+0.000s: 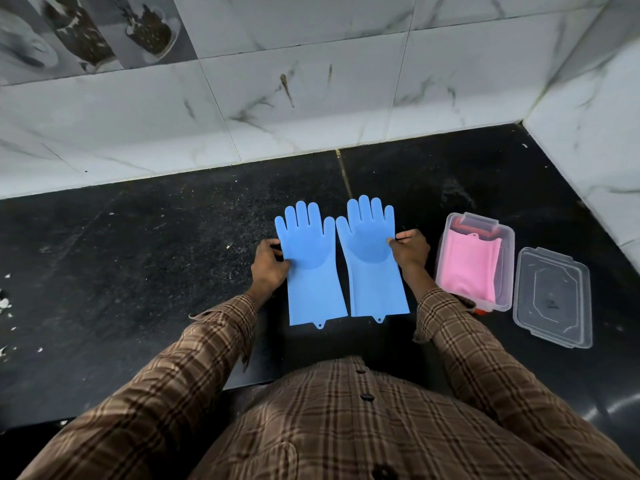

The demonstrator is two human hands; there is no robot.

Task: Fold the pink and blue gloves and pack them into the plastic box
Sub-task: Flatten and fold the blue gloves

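Note:
Two blue gloves lie flat side by side on the black counter, fingers pointing toward the wall. My left hand (268, 266) pinches the outer edge of the left blue glove (310, 271). My right hand (410, 251) pinches the outer edge of the right blue glove (372, 268), whose palm shows bristles. To the right stands the clear plastic box (507, 258) with the folded pink gloves (465, 268) inside it. The box's clear lid (554, 297) lies flat beside it, further right.
The black stone counter (156, 258) runs left, with white crumbs near its left edge. A marble-tiled wall (311, 98) stands behind and another (595, 140) at the right. The counter's front edge is by my shirt.

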